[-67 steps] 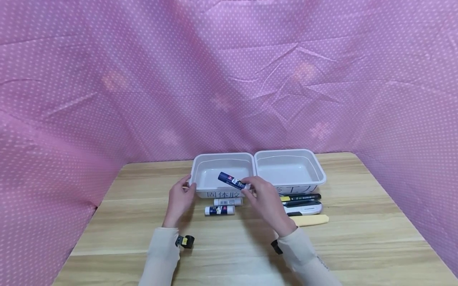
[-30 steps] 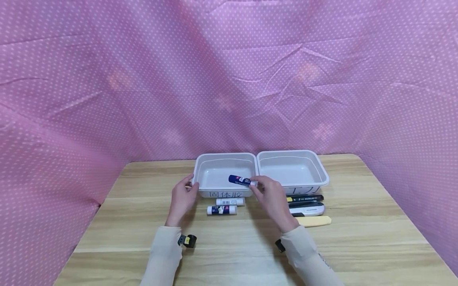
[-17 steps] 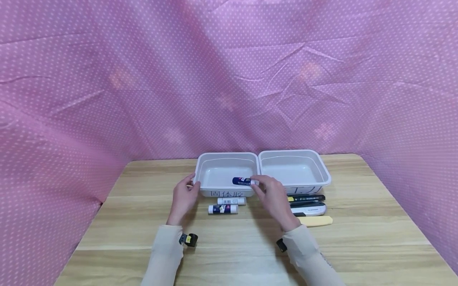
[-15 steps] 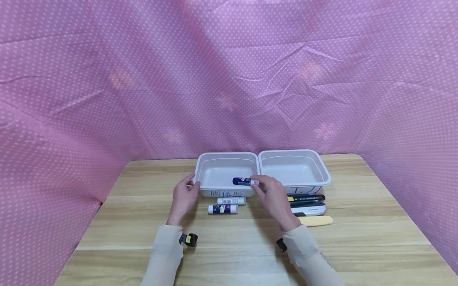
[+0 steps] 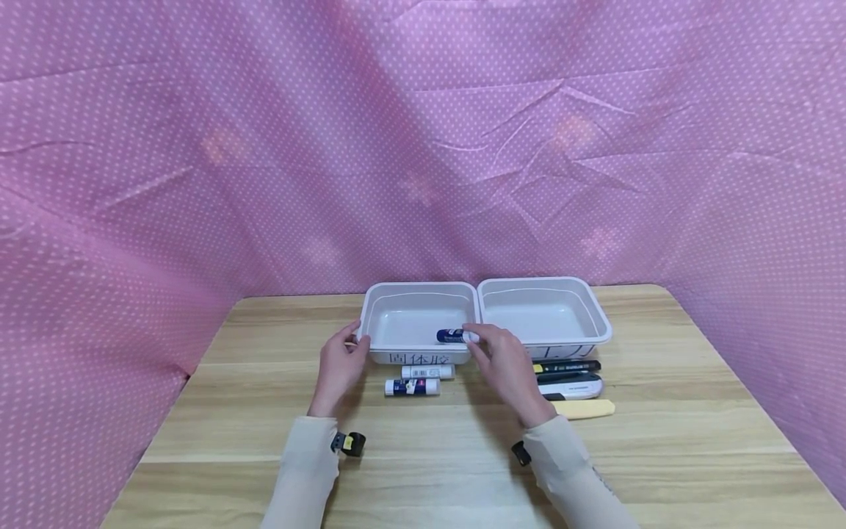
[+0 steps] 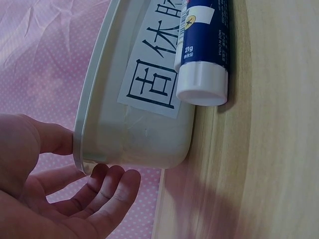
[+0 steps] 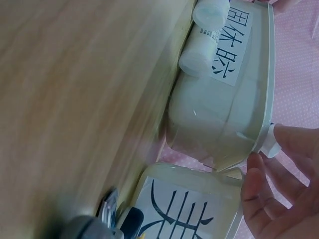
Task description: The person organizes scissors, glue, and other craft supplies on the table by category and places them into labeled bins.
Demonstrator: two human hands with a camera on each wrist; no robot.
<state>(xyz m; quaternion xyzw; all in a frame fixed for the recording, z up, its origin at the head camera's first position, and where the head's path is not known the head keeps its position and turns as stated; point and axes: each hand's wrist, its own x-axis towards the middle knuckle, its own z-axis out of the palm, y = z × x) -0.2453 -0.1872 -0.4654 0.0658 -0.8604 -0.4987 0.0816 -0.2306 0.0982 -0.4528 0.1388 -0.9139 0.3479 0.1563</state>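
My right hand pinches a blue glue stick by its white end. The stick lies low at the near right corner of the left grey plastic box; in the right wrist view only its white end shows beside the rim. With thumb and fingers my left hand grips that box's near left corner by the rim. In front of the box, a blue-and-white glue stick and a mostly white one lie side by side on the table.
A second grey plastic box adjoins on the right. Before it lie a black-and-yellow utility knife, a white-and-black one and a yellow one, partly behind my right hand. A pink dotted cloth hangs behind the table.
The glue stick in my right hand has come down and right into the near right corner of the left box, turning more level. My left hand keeps its hold on the rim.
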